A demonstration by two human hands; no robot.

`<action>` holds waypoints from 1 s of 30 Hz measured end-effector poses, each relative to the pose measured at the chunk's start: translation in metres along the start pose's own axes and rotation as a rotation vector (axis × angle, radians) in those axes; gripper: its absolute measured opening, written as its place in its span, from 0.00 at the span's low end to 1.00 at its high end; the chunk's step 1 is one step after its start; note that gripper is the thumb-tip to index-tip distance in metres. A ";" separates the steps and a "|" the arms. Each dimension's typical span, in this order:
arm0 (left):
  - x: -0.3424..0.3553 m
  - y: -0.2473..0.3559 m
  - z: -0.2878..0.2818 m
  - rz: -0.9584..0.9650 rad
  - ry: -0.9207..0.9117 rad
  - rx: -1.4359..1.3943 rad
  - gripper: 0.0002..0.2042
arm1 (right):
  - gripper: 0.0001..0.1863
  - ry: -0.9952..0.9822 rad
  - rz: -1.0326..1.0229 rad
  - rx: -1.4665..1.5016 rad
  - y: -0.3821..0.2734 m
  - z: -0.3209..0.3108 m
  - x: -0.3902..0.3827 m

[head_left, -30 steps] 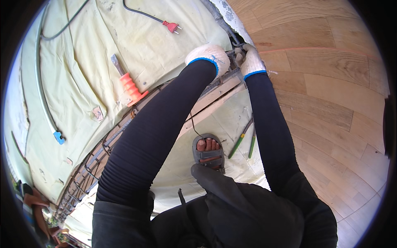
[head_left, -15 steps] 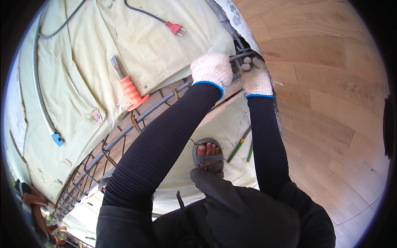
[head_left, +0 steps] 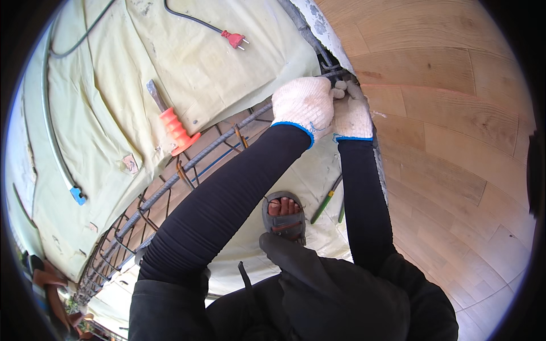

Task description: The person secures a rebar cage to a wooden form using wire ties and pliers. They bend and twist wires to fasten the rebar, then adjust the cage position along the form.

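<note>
Both my hands wear white knitted gloves with blue cuffs and work side by side at the end of a steel rebar cage (head_left: pixel 153 196), against a wall of wood-look tiles. My left hand (head_left: pixel 304 103) is closed at the upper bar, its back hiding whatever the fingers grip. Close beside it, my right hand (head_left: pixel 351 113) has its fingers curled by the tile edge; what they hold cannot be made out. Left of the cage, a chisel with an orange ribbed handle (head_left: pixel 175 129) lies on pale sheeting (head_left: pixel 227 74).
A red plug (head_left: pixel 233 38) on a dark cord lies at the far side. A long grey strip with a blue end (head_left: pixel 78 196) rests at the left. Below my hands are a green-handled tool (head_left: pixel 323 206) and my sandalled foot (head_left: pixel 284 213). Tiles (head_left: pixel 438 125) stand at the right.
My left hand has moved slightly right, closing the gap to my right hand and now partly overlapping it. The right hand has shifted only a little.
</note>
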State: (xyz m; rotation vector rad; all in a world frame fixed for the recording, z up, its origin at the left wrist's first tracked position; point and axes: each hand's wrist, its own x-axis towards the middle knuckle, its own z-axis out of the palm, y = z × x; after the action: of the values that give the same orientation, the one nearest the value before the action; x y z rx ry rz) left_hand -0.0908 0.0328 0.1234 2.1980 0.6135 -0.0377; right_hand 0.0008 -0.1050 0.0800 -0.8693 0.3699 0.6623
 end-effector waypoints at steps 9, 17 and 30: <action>0.006 -0.004 0.002 -0.069 -0.043 -0.198 0.18 | 0.04 -0.129 0.046 0.232 -0.004 -0.027 0.002; 0.012 0.008 0.016 -0.085 -0.058 -0.793 0.19 | 0.05 -0.021 -0.024 -0.104 -0.007 -0.031 0.002; 0.045 -0.013 0.014 0.030 -0.162 -0.724 0.19 | 0.10 0.011 -0.133 -0.338 -0.003 -0.010 -0.022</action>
State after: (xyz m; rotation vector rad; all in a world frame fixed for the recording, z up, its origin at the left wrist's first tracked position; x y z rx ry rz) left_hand -0.0544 0.0479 0.0946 1.4843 0.4147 0.0203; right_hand -0.0139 -0.1227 0.0878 -1.2089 0.2090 0.6056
